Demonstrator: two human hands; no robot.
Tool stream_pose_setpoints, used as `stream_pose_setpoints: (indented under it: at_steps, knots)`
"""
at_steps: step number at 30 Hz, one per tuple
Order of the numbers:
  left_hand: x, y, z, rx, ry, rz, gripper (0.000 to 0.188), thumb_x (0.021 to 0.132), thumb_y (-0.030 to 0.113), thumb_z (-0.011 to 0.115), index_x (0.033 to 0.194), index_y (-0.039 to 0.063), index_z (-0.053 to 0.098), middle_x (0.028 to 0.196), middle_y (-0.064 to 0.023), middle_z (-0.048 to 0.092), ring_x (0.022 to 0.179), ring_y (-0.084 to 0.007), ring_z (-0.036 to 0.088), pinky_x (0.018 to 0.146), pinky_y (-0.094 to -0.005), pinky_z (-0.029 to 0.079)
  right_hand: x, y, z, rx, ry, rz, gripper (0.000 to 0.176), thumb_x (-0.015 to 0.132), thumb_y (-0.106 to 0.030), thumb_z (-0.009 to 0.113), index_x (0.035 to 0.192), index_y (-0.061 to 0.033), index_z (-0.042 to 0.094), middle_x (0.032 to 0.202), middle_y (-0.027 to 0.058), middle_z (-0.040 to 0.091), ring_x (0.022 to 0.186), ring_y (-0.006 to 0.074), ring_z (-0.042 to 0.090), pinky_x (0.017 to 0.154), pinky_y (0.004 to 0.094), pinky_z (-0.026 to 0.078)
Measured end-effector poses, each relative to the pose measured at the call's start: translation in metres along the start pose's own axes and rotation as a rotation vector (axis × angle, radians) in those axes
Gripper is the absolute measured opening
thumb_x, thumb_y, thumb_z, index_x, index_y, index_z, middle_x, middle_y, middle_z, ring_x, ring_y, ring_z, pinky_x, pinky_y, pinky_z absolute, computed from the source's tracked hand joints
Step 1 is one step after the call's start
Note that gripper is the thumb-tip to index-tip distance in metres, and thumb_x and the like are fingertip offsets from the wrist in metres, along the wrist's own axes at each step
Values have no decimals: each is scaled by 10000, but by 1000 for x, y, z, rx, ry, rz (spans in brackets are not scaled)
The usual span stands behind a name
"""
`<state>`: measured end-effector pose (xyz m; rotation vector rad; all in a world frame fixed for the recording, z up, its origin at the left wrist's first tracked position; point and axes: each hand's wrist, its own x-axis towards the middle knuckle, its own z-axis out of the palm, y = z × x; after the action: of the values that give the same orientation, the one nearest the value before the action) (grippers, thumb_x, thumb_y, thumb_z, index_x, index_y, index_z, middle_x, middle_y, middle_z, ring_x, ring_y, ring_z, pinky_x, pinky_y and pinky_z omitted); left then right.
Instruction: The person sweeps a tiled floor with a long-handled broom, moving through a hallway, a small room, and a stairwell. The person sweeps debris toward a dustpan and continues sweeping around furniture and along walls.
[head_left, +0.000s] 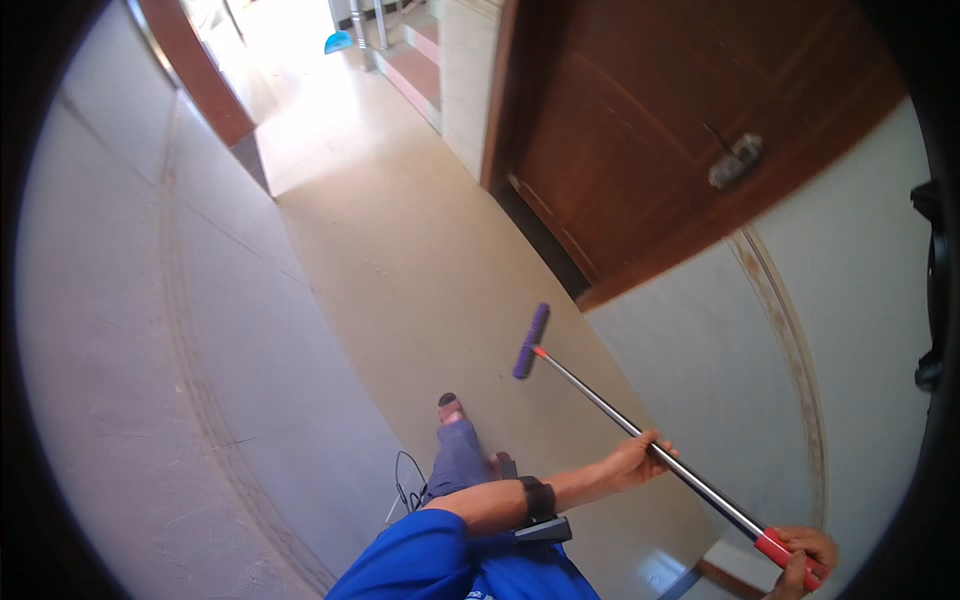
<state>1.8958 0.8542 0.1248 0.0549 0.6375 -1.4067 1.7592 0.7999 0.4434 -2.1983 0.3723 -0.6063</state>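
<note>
A mop with a purple, fluffy-looking head (532, 341) rests on the beige floor (390, 240), close to the right wall. From a red joint its metal pole (600, 399) slants down to the lower right. My left hand (637, 460) is closed around the middle of that pole. At the pole's upper end, my right hand (808, 556) wraps the red grip (784, 553). A black strap (538, 500) circles my left forearm, with a grey device beside it.
A brown door (645, 150) with a metal lever handle (735, 160) stands shut on the right. Tiled walls (247, 322) flank the corridor. Pinkish stairs (411, 71) and a blue dustpan-like object (338, 42) are at the bright far end. A dark cable (405, 487) loops beside my leg.
</note>
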Motion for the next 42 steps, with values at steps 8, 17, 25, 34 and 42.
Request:
stream_pose_setpoints:
  at_steps: [8, 17, 25, 34, 42]
  knots:
    - [65, -137, -91, 22, 185, -277, 92, 925, 143, 456, 865, 91, 502, 761, -26, 585, 739, -172, 618, 677, -335, 535, -52, 3, 17, -418, -134, 101, 56, 805, -43, 660, 820, 5, 636, 795, 158, 686, 685, 282, 672, 632, 337, 551]
    - [9, -25, -190, 275, 370, 16, 98, 909, 185, 525, 857, 104, 544, 779, -47, 608, 751, -235, 625, 699, -412, 534, -85, 59, 66, -33, -164, 22, 62, 809, 25, 591, 864, 32, 617, 853, 218, 676, 744, 313, 676, 657, 361, 561]
    - [-47, 191, -209, 447, 676, 512, 168, 946, 211, 448, 871, 76, 513, 745, -59, 563, 653, -191, 592, 529, -349, 485, -102, 145, 209, 296, -108, 235, 123, 837, -33, 559, 949, -18, 609, 982, 186, 679, 922, 276, 661, 848, 384, 512]
    - [-2, 37, -116, 282, 264, 195, 286, 996, 294, 398, 961, 44, 533, 854, -95, 618, 836, -255, 641, 777, -420, 546, -101, 109, 41, 130, 26, 183, 103, 798, -6, 504, 849, -2, 593, 907, 203, 674, 812, 308, 670, 814, 421, 526]
    - [40, -160, -105, 191, 99, -342, 140, 963, 192, 420, 889, 98, 492, 792, -17, 595, 768, -161, 629, 683, -338, 555, -115, -9, -21, -567, -155, 59, 17, 796, -20, 652, 805, -27, 639, 812, 135, 698, 707, 264, 671, 610, 304, 528]
